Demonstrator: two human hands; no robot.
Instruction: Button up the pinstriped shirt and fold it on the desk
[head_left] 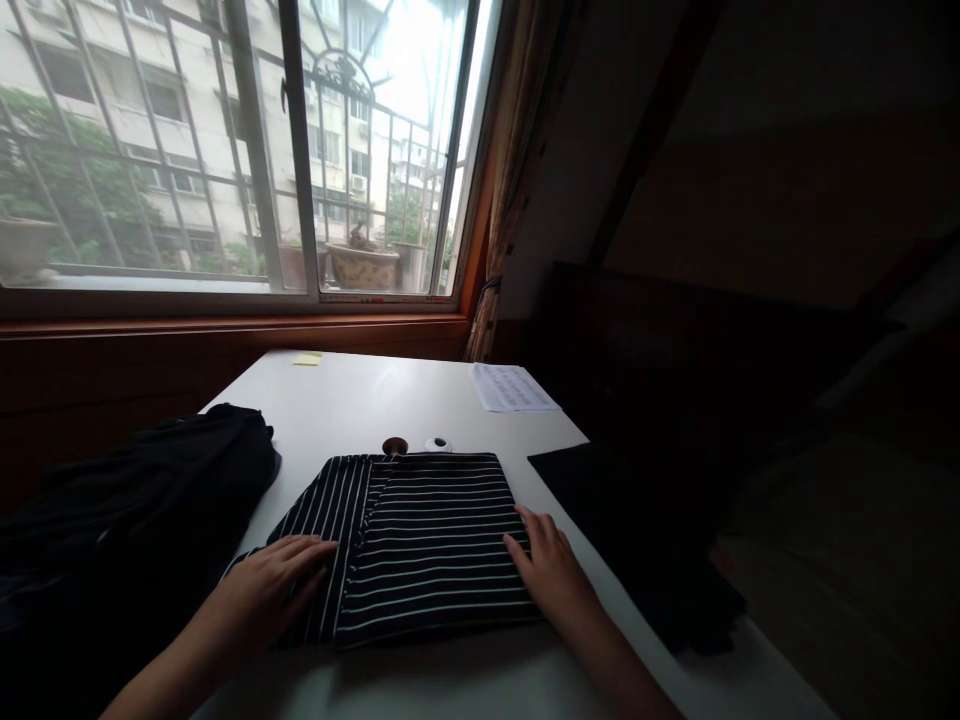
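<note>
A folded black garment with thin white stripes (420, 540) lies on the white table (390, 400) in front of me. My left hand (274, 585) lies flat on its left part, fingers stretched out toward the middle. My right hand (546, 570) rests flat on its right edge, fingers spread. Neither hand grips anything.
A heap of black clothing (127, 500) sits at the table's left. A dark flat cloth (600, 500) lies to the right. Behind the garment are a small brown round object (394, 446) and a white one (438, 444), farther back a printed sheet (511, 388) and a yellow note (307, 359). A window (225, 150) is beyond.
</note>
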